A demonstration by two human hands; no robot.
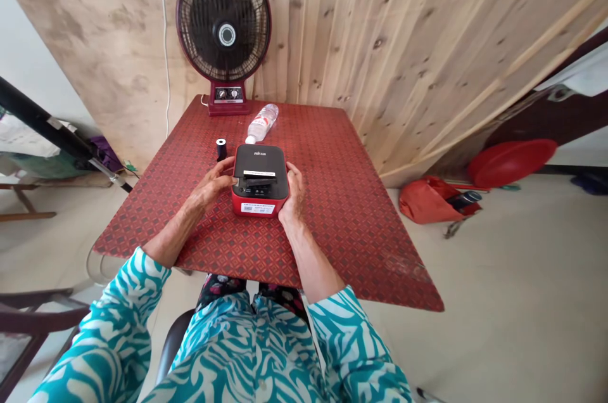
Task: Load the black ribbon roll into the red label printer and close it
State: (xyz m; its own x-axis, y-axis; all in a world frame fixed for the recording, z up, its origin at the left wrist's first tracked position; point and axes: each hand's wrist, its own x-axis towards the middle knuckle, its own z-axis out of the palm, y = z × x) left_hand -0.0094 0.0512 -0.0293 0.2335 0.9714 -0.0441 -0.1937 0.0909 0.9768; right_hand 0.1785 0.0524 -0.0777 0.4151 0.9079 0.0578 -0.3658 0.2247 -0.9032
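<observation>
A red receipt printer (260, 163) with a black top sits on the patterned table, a strip of white paper (259, 173) showing at its slot. My left hand (215, 184) grips the printer's left side, with fingers at the edge of its top. My right hand (293, 195) is wrapped against the opposite side, its fingers partly hidden behind the casing. Just beyond my left fingers stands a small dark roll (221, 149) with a white end. Behind the printer, a clear plastic bottle (263, 122) lies on its side, cap towards me.
A dark red fan (226, 35) stands at the back of the red table (351, 225), against a wooden wall. A black pole (61, 130) slants in from the left. On the floor to the right are an orange bag (424, 199) and a red basin (510, 162).
</observation>
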